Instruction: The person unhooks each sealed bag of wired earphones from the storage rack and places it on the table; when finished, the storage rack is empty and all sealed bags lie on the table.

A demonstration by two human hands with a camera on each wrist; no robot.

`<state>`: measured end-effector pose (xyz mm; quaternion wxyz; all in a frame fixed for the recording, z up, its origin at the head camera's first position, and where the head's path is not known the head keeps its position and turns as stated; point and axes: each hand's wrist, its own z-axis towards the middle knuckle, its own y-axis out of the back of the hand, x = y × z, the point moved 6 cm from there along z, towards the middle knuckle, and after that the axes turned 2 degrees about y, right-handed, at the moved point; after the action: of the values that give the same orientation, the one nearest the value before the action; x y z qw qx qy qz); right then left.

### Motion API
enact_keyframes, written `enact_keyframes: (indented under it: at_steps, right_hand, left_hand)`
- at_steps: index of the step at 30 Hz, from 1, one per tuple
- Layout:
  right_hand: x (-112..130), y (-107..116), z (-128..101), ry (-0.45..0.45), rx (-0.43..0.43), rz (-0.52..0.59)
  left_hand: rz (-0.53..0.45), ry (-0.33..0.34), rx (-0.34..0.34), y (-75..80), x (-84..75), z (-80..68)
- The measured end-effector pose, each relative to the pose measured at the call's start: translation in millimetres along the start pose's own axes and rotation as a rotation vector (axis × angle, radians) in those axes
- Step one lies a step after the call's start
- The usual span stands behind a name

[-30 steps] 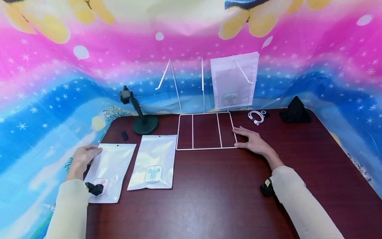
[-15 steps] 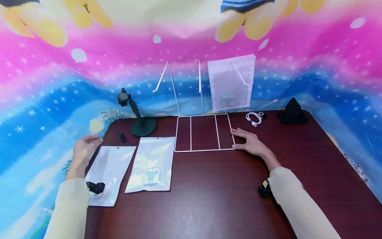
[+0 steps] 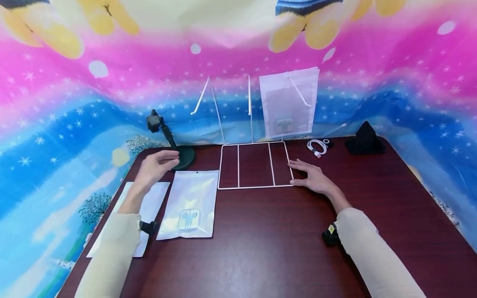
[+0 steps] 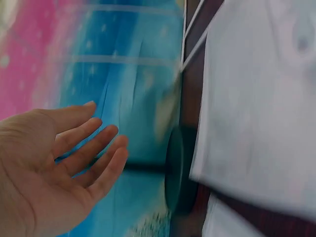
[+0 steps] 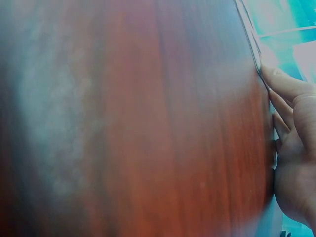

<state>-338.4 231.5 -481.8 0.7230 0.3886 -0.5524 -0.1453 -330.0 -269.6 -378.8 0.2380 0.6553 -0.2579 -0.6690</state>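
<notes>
Hands both low over dark red table [image 3: 261, 231]. Landmark throughout: white wire rack [image 3: 254, 165], base frame flat on table, thin uprights rising at its far edge.

Right hand [image 3: 312, 177] flat on table at near right corner of rack base, fingers straight and slightly spread, fingertips touching the wire edge. Right wrist view blurred but agrees: fingers [image 5: 289, 86] laid out against the thin white wire, holding nothing.

Left hand [image 3: 154, 166] raised above table well left of rack, palm up-turned, fingers relaxed, loosely spread, gripping nothing. Left wrist view: open palm [image 4: 54, 163], fingers apart, air beneath.

Middle pouch [image 3: 190, 203], glossy white with earphone picture near its lower end, flat just left of rack's near left corner, directly right of left hand. Not touched. Left pouch [image 3: 147, 207] farther left of rack, partly hidden under left forearm.

Hanging pouch [image 3: 288, 101] on rack's right upright, upright, above the base frame.

Black stand [image 3: 175, 151] with round base just left of rack's far left corner, close behind left hand; contact cannot be told. White coiled cable [image 3: 316, 147] right of rack, near far edge. Black wedge-shaped object [image 3: 364, 138] farther right of rack.
</notes>
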Motion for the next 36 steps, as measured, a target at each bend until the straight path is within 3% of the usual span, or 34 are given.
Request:
enact_keyframes:
  at_steps: [4,8,19,27,36]
  right_hand:
    - [-2,3,0,-0.008,-0.001,0.000]
    - [-2,1,1,-0.007,0.014,0.000]
    - [-2,-2,1,0.006,0.016,-0.011]
    - [-5,-1,-1,0.002,0.013,-0.004]
    - [1,-1,-1,0.021,0.018,-0.018]
  left_hand:
    - [0.002,-0.037,0.087,-33.7,-21.4,7.9]
    - [-0.011,-0.051,0.141,-62.1,-32.3,13.1]
    - [-0.049,-0.034,0.247,-118.7,-30.9,25.0]
    - [-0.028,0.000,0.291,-130.9,-23.9,30.3]
    - [0.125,-0.019,0.322,-129.5,-18.3,30.2]
